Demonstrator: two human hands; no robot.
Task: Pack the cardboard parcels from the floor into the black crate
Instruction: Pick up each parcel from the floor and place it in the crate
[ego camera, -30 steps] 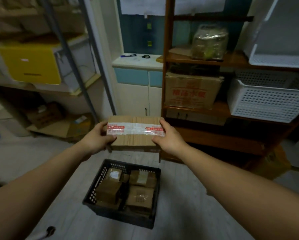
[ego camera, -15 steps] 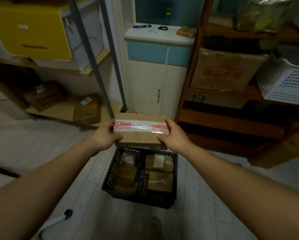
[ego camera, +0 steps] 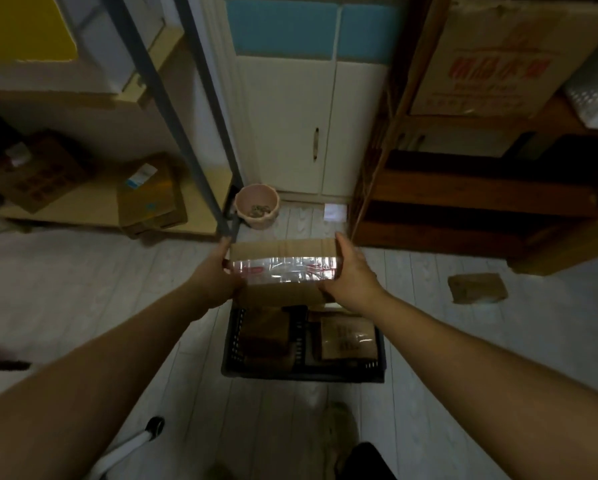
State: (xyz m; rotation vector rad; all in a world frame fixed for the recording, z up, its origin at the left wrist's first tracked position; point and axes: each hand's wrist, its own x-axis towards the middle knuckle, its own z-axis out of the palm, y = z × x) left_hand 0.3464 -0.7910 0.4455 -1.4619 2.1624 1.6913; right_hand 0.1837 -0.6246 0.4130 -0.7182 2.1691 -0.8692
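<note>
I hold a cardboard parcel (ego camera: 283, 268) with a shiny strip of red-printed tape across its top. My left hand (ego camera: 217, 282) grips its left end and my right hand (ego camera: 351, 275) grips its right end. The parcel hovers over the far edge of the black crate (ego camera: 302, 372), which stands on the pale floor below my hands. Inside the crate lie several smaller brown parcels (ego camera: 347, 341), partly hidden by the held one. Another small parcel (ego camera: 477, 287) lies on the floor to the right.
A pink pot (ego camera: 257, 206) stands by the white cabinet (ego camera: 290, 133) ahead. A wooden shelf unit (ego camera: 481, 188) rises at right, a metal rack (ego camera: 193, 133) with boxes at left. My shoe (ego camera: 339, 431) is near the crate's front edge.
My view has tilted down toward the floor. The parcel and both hands have dropped closer to the crate, now covering its far part.
</note>
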